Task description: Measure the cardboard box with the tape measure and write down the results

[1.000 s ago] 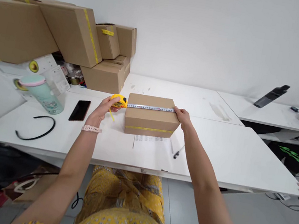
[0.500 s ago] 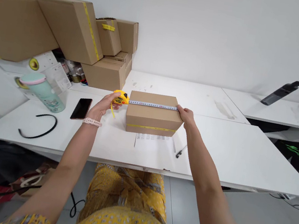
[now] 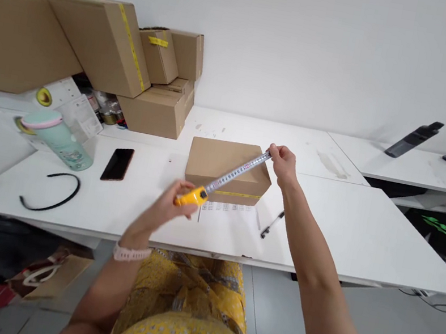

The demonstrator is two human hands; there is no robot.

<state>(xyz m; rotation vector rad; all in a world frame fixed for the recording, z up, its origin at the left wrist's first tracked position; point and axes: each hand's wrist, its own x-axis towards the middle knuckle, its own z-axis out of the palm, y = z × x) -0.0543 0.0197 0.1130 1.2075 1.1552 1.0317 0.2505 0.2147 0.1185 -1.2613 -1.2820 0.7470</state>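
A closed cardboard box (image 3: 224, 158) with a yellow strip along its front side lies on the white table. In front of it my left hand (image 3: 169, 203) is closed around the yellow case of a tape measure (image 3: 192, 197). The blade slants up to the right, drawn out over the box. My right hand (image 3: 284, 163) pinches the blade's far end, above the box's right back corner. A printed sheet of paper (image 3: 227, 216) lies partly under the box. Right of the sheet rests a pen (image 3: 272, 225).
Stacked cardboard boxes (image 3: 150, 111) stand at the back left. Nearer are a mint tumbler (image 3: 67, 142), a phone (image 3: 117, 164) and a black headband (image 3: 66, 197). A dark bottle (image 3: 413, 139) leans on the right, before the wall. The table's front edge (image 3: 211, 254) runs close to my body.
The tape blade lay straight across the box top; now it slants above it. My left hand has moved right and toward me with the case, and my right hand has risen slightly.
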